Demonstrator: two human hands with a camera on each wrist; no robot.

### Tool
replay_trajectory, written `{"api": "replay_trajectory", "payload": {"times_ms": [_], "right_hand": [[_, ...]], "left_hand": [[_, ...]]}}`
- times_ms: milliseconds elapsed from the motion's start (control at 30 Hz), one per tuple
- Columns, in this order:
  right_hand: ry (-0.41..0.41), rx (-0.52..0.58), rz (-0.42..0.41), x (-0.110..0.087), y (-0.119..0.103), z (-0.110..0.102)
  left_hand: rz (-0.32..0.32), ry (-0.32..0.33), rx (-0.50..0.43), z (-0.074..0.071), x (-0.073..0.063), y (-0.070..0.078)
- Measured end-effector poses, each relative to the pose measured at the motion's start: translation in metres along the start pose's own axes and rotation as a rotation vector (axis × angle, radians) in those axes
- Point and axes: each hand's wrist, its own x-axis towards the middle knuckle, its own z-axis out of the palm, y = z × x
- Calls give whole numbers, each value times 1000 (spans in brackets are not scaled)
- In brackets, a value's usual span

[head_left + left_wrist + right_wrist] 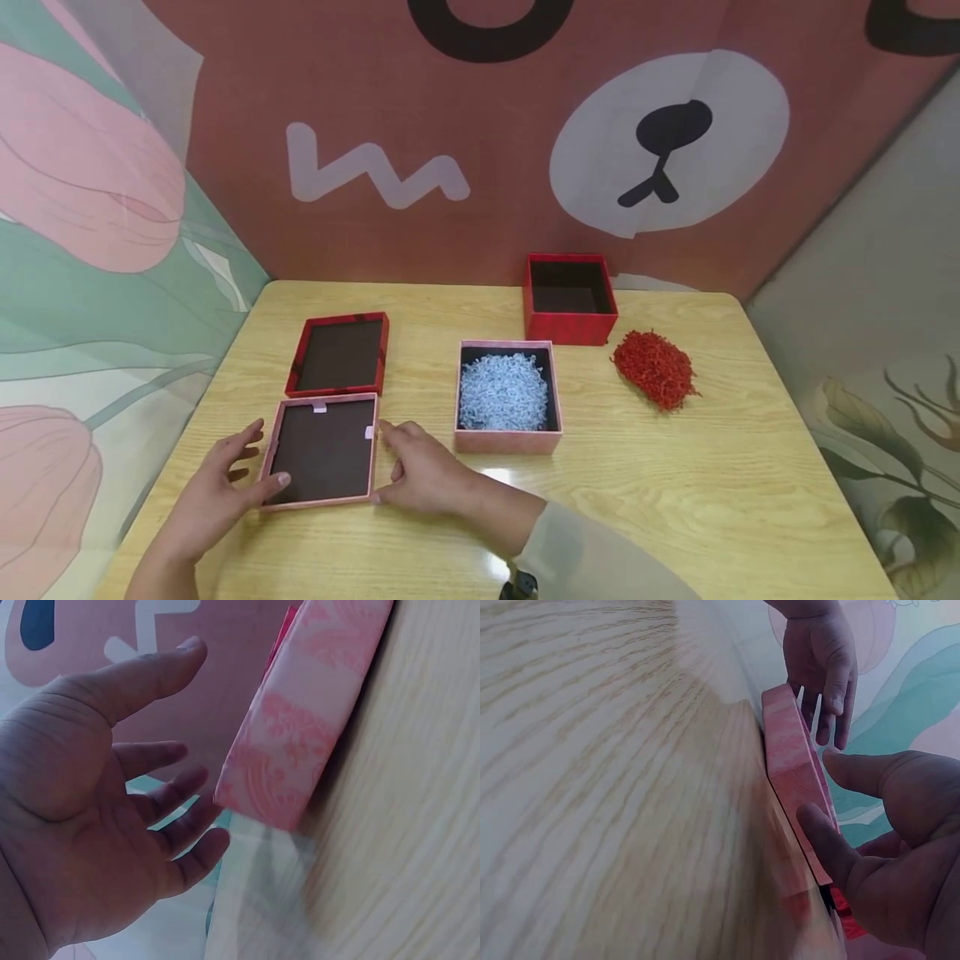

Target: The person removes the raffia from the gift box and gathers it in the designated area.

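A pink patterned box lid [322,458] lies dark inside up on the table, with small pale tabs at its inner edges. My left hand [213,496] is at its left side, fingers spread, the thumb above the front left corner. The left wrist view shows a gap between that thumb and the lid's pink wall [292,727]. My right hand [431,475] is at the lid's right side, its index finger and thumb stretched toward that wall. Whether those fingertips press on the lid [795,765] is hard to tell in the right wrist view.
Just behind the pink lid lies a red lid [341,354]. A pink box [507,442] holds pale blue paper shreds [504,392]. Farther back stands a red box [570,329], with a heap of red shreds [656,369] beside it on the wooden table [675,500].
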Motion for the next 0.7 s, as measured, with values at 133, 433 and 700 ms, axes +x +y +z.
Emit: {"api": "replay_trajectory", "payload": {"times_ms": [133, 433, 700], "right_hand": [[17, 47, 15, -7, 0, -8], [22, 88, -19, -27, -2, -28], [25, 147, -56, -51, -6, -47]], "left_hand": [[82, 91, 8, 5, 2, 10], [234, 152, -54, 22, 9, 48], [358, 172, -115, 46, 15, 74]]}}
